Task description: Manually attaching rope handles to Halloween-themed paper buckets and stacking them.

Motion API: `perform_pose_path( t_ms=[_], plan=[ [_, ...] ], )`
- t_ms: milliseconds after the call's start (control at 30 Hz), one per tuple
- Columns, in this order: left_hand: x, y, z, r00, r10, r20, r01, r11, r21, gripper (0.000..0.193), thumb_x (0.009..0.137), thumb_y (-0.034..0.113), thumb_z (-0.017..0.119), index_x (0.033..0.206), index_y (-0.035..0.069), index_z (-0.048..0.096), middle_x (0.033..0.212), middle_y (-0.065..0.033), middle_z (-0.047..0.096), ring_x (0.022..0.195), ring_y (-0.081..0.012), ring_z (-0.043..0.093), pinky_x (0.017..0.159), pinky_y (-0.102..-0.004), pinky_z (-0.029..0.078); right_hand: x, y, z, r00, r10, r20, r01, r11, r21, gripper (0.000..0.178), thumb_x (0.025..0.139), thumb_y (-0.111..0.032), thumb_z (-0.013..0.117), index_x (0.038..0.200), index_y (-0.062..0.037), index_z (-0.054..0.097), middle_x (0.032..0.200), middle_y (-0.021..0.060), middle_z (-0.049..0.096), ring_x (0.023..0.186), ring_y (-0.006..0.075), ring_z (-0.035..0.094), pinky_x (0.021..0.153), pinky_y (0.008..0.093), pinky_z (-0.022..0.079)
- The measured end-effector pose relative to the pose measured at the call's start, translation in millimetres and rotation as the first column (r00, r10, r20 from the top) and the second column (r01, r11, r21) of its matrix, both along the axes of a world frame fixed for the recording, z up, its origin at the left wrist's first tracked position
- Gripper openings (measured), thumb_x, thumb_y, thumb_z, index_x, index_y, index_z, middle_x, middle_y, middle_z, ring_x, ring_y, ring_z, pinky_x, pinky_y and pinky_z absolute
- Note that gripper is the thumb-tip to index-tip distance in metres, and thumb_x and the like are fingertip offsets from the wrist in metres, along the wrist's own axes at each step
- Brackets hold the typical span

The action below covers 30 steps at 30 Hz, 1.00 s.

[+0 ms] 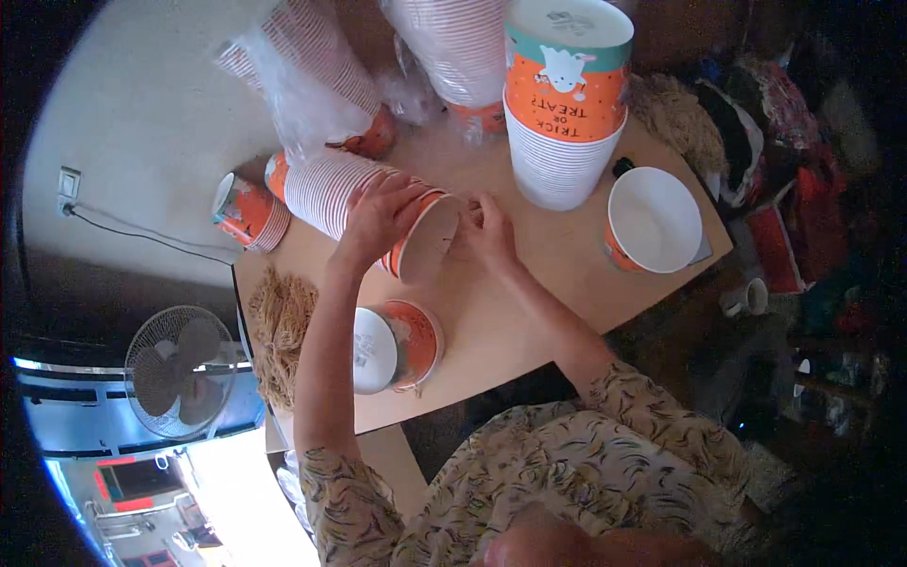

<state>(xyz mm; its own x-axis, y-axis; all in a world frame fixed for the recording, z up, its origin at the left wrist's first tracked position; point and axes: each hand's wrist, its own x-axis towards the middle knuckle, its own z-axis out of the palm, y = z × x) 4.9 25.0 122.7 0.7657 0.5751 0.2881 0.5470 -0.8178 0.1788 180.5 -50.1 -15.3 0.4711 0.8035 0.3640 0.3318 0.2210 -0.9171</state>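
Note:
A long nested stack of paper buckets [326,194], orange with white rims, lies on its side on the table. My left hand [378,222] is wrapped over the end bucket [427,241], whose open mouth faces right. Beside that mouth, the fingers of my right hand [488,231] are pinched together near the rim; what they hold, if anything, is too small to make out. A thin dark line shows by the bucket's mouth, possibly a cord. Nearer to me, another orange and green bucket [416,340] lies tipped with its white base to the left.
A tall upside-down bucket stack [564,156] stands at the back, beside plastic-wrapped stacks [312,76]. One bucket [654,222] stands upright at right. Tan cord bundles [281,331] lie at the left edge. A small bucket stack [250,213] leans near the wall. A fan [179,371] stands left.

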Motion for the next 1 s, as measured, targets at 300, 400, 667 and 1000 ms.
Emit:
perform_pose_path(
  t_ms=[300, 400, 667, 1000],
  plan=[
    [14.5, -30.5, 12.3, 0.989, 0.051, 0.137, -0.074, 0.983, 0.169, 0.021, 0.085, 0.026, 0.075, 0.102, 0.014, 0.073, 0.111, -0.0033, 0.07, 0.117, -0.0246, 0.062, 0.105, -0.0504, 0.041, 18.9, 18.7, 4.6, 0.968, 0.231, 0.102, -0.229, 0.973, -0.027, 0.019, 0.089, -0.011, 0.071, 0.105, -0.0005, 0.07, 0.091, 0.0136, 0.07, 0.078, 0.0223, 0.069, 0.068, 0.0349, 0.055],
    [16.8, -50.3, 16.5, 0.991, 0.134, -0.013, -0.125, 0.951, 0.283, 0.023, 0.082, 0.023, 0.076, 0.1, 0.01, 0.07, 0.112, -0.0043, 0.069, 0.117, -0.0236, 0.062, 0.107, -0.0497, 0.039, 22.4, 24.7, -9.1, 0.952, 0.188, 0.241, -0.189, 0.982, -0.019, 0.02, 0.089, -0.014, 0.072, 0.104, -0.001, 0.071, 0.091, 0.0128, 0.071, 0.076, 0.0216, 0.07, 0.067, 0.035, 0.055],
    [5.3, -68.8, 13.2, 0.971, 0.19, 0.144, -0.212, 0.964, 0.158, 0.023, 0.076, 0.011, 0.074, 0.097, 0.007, 0.064, 0.114, -0.0061, 0.067, 0.114, -0.027, 0.063, 0.103, -0.0458, 0.041, 49.6, 46.3, -22.7, 0.877, 0.265, -0.401, -0.338, 0.933, -0.122, 0.016, 0.092, -0.01, 0.069, 0.103, -0.0004, 0.076, 0.085, 0.0053, 0.075, 0.076, 0.0124, 0.071, 0.068, 0.0283, 0.056],
    [4.2, -111.8, 12.3, 0.948, 0.162, 0.272, -0.215, 0.96, 0.178, 0.015, 0.081, 0.009, 0.075, 0.092, 0.007, 0.065, 0.104, -0.0076, 0.07, 0.106, -0.0269, 0.067, 0.095, -0.0425, 0.047, 47.4, 32.6, 8.6, 0.905, 0.426, -0.028, -0.407, 0.843, -0.351, 0.027, 0.088, -0.016, 0.072, 0.111, -0.0024, 0.075, 0.095, 0.0072, 0.077, 0.084, 0.015, 0.071, 0.076, 0.0317, 0.056]
  ],
)
